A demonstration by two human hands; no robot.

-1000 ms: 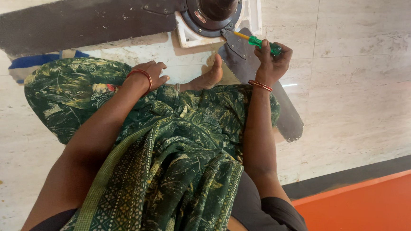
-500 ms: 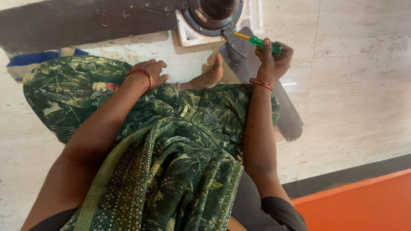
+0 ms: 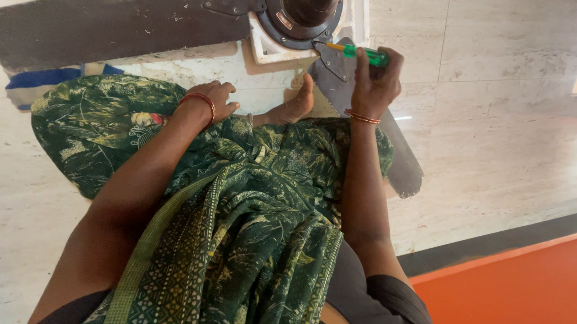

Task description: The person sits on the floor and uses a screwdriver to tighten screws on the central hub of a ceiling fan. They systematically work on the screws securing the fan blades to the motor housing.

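A ceiling fan lies on the floor with its dark round motor housing (image 3: 302, 9) at the top centre. One long brown blade (image 3: 110, 18) stretches left and another grey blade (image 3: 396, 155) runs down to the right. My right hand (image 3: 375, 80) is closed around a green-handled screwdriver (image 3: 364, 53), its tip at the blade bracket beside the motor. My left hand (image 3: 213, 99) rests on my knee, fingers loosely curled, holding nothing. Green patterned cloth (image 3: 232, 205) covers my lap, and a bare foot (image 3: 292, 109) pokes out below the motor.
A white square piece (image 3: 262, 43) sits under the motor housing. A blue and white cloth (image 3: 32, 89) lies at the left under my knee. The floor is pale marble (image 3: 504, 128), with a dark strip and an orange surface (image 3: 534, 297) at the lower right.
My right hand with the screwdriver stays at the blade bracket. The view has shifted only slightly; my left hand has not moved.
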